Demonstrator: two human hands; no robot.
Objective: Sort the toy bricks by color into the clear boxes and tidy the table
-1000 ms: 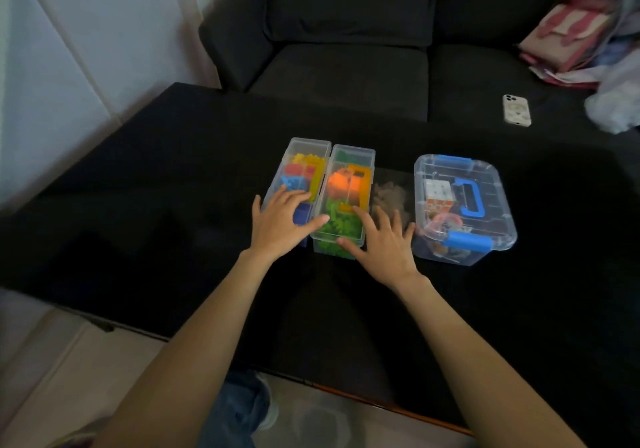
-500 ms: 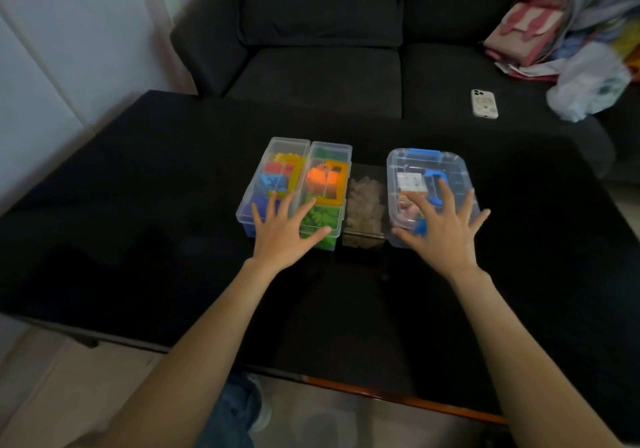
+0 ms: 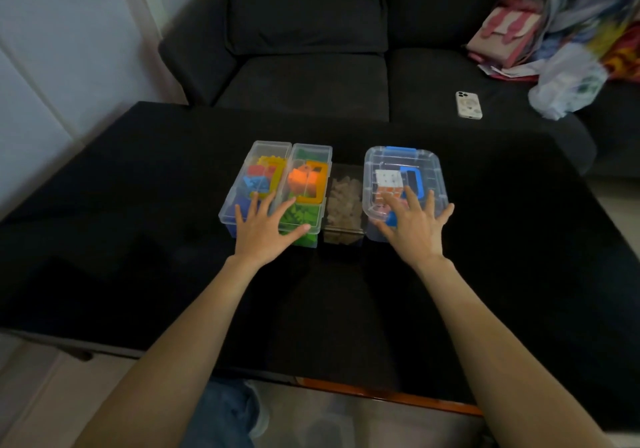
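The sorting looks all but finished. No loose bricks show on the table [image 3: 138, 239]; the only ones in view are inside the boxes. The left hand [image 3: 265, 231] lies flat with fingers spread across the near ends of two clear boxes standing side by side. The left box [image 3: 242, 184], under its fingers, holds red, blue and yellow bricks; the middle box [image 3: 308, 184], under its thumb, holds orange and green ones, so colours appear grouped rather than one per box.

Between the two hands sits a darker tray [image 3: 344, 201] of pale pieces. The right hand [image 3: 414, 226], also flat and spread, rests on the lid of the lidded box [image 3: 403, 174] with the blue handle; neither hand grips anything.

What seems left is tidying: closing up the gap between the lidded box and the tray. A phone [image 3: 468, 105] lies far beyond the right hand on the sofa [image 3: 304, 66], off the table.
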